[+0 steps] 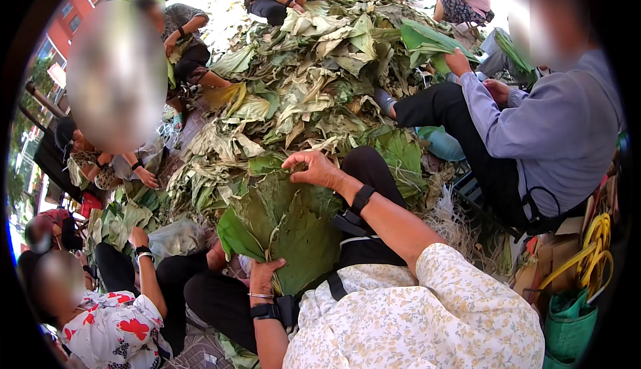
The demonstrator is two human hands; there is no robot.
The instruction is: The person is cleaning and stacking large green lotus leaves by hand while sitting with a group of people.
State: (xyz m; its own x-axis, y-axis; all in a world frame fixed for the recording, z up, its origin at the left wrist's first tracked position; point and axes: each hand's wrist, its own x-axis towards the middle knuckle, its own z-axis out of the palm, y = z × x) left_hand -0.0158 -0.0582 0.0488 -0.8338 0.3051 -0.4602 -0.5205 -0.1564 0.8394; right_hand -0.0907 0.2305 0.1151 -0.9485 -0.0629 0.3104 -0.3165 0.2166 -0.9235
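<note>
My left hand (265, 275) grips the lower edge of a small bundle of large green leaves (305, 239), which look like lotus leaves. The bundle fans out over my lap, broad and dull green with ragged edges. A brighter green leaf (240, 236) folds out on its left side. Above the bundle's upper edge hovers my right hand (318, 171), with fingers curved, a gap between thumb and forefinger, and nothing visible in it. Just beyond the bundle rises a big heap of wilted leaves (305, 103), pale tan mixed with green.
A person on the right (561, 133) holds folded green leaves (430, 43). Another person (115, 324) sits close on my left beside a clear plastic bag (178, 236). White plastic strings (445, 218), a yellow strap coil (596, 254) and a green bag (571, 324) lie at right.
</note>
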